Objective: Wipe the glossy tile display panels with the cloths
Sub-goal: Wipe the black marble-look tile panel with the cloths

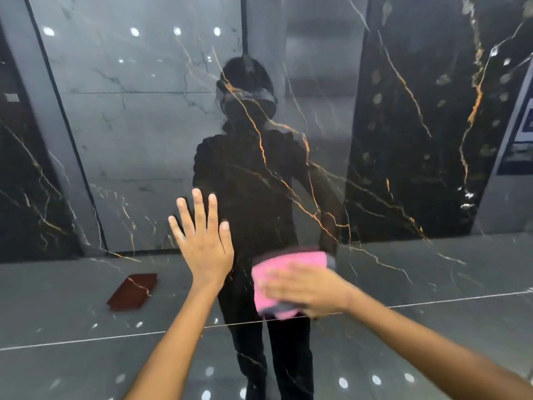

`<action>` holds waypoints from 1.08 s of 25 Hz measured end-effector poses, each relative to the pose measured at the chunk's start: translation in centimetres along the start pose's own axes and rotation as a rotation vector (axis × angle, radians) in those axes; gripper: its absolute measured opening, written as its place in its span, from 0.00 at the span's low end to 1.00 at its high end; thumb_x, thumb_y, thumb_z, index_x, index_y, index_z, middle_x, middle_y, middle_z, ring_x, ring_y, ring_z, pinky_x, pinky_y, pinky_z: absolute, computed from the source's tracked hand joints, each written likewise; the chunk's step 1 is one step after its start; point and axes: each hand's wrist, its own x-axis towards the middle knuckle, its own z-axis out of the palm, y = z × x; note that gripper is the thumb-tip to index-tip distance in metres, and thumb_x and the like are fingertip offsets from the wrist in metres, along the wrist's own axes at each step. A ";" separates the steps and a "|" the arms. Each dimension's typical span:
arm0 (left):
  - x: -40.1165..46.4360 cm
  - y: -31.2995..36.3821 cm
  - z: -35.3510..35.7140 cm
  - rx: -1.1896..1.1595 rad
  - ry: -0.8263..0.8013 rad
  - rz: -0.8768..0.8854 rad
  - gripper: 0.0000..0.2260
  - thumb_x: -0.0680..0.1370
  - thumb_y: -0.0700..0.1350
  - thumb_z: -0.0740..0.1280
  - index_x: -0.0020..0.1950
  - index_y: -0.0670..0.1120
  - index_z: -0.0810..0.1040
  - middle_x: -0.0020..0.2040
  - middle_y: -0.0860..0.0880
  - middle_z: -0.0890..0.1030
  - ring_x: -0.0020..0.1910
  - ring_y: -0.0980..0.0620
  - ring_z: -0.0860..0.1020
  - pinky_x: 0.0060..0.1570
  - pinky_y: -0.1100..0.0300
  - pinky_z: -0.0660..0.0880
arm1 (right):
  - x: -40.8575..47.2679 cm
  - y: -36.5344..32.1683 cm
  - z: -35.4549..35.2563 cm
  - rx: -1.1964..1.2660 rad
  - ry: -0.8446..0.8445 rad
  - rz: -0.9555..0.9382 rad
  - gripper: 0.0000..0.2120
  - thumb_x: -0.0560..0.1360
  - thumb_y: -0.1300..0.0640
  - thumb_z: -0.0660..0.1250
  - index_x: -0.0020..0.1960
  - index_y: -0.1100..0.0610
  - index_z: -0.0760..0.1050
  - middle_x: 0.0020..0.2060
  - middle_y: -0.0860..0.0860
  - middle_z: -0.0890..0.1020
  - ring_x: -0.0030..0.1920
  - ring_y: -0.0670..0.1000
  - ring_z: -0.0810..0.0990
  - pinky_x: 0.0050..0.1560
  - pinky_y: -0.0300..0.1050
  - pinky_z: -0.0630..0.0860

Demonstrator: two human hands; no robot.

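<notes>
A glossy black tile panel [288,174] with gold veins fills the view and mirrors a dark figure. My left hand [203,241] lies flat against it, fingers straight and spread. My right hand [305,290], blurred by motion, presses a pink cloth [285,267] against the panel's lower middle, fingers laid over the cloth. Whether those fingers curl round the cloth is hard to tell through the blur.
Another dark veined panel [26,180] stands at the left, beyond a grey frame strip [57,134]. A blue and white sign [519,134] sits at the right edge. The panel reflects grey floor tiles, ceiling lights and a reddish-brown slab [132,291].
</notes>
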 end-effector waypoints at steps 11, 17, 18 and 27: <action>-0.1 0.0 0.1 -0.003 -0.003 -0.015 0.24 0.84 0.50 0.48 0.81 0.51 0.49 0.79 0.44 0.57 0.78 0.40 0.49 0.76 0.47 0.40 | -4.5 -5.2 3.1 -0.025 -0.065 0.178 0.48 0.59 0.50 0.73 0.76 0.49 0.59 0.78 0.52 0.55 0.77 0.53 0.56 0.76 0.55 0.50; -0.2 0.2 0.1 0.012 0.028 -0.010 0.24 0.84 0.49 0.51 0.80 0.48 0.53 0.78 0.41 0.60 0.77 0.37 0.53 0.76 0.47 0.40 | -5.2 10.4 -4.3 0.104 0.438 0.721 0.32 0.64 0.60 0.66 0.69 0.56 0.69 0.65 0.61 0.75 0.69 0.59 0.68 0.71 0.49 0.63; -0.1 0.3 0.1 0.010 0.029 -0.010 0.23 0.84 0.49 0.50 0.80 0.47 0.54 0.78 0.40 0.60 0.77 0.36 0.53 0.76 0.46 0.41 | -5.1 11.6 -4.8 0.108 0.593 0.998 0.32 0.65 0.62 0.64 0.70 0.57 0.68 0.67 0.64 0.72 0.70 0.61 0.65 0.70 0.47 0.61; 0.0 0.2 0.3 0.029 0.039 -0.007 0.24 0.84 0.49 0.50 0.80 0.48 0.51 0.78 0.41 0.60 0.77 0.37 0.53 0.76 0.46 0.41 | -8.5 -2.9 3.0 -0.062 0.026 0.149 0.45 0.67 0.50 0.69 0.78 0.50 0.52 0.79 0.48 0.51 0.78 0.54 0.49 0.77 0.56 0.42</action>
